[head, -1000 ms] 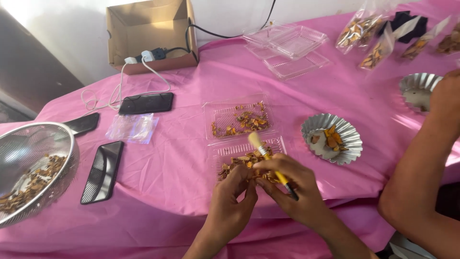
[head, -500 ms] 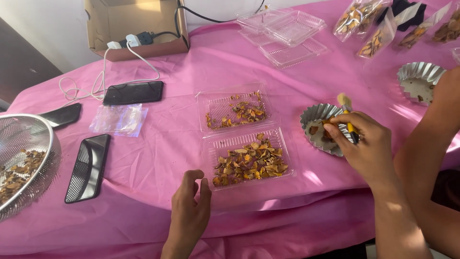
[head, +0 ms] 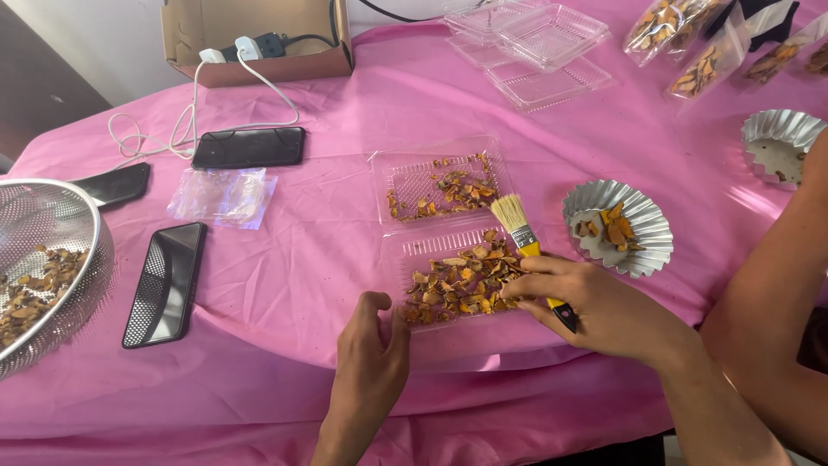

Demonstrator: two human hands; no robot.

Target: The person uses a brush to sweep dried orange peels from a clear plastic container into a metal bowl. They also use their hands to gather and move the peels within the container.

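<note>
The right hand (head: 604, 306) grips one yellow-handled brush (head: 528, 246), fingers wrapped round its handle, bristles tilted up over the open clear clamshell tray (head: 448, 237) of dried orange pieces. The left hand (head: 371, 354) rests loosely curled at the tray's near corner. Two fluted foil cups (head: 638, 250), three dark phones (head: 164, 285) and one metal colander (head: 52, 216) lie on the pink surface (head: 302, 345).

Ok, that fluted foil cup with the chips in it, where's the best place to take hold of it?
Grip the foil cup by its flared rim, probably on the near right side. The rim stands up and outward, giving fingers an edge to pinch, while the chips fill the middle. The tray and brush crowd its left, so the right is freer. Pinch lightly; thin foil may bend.
</note>
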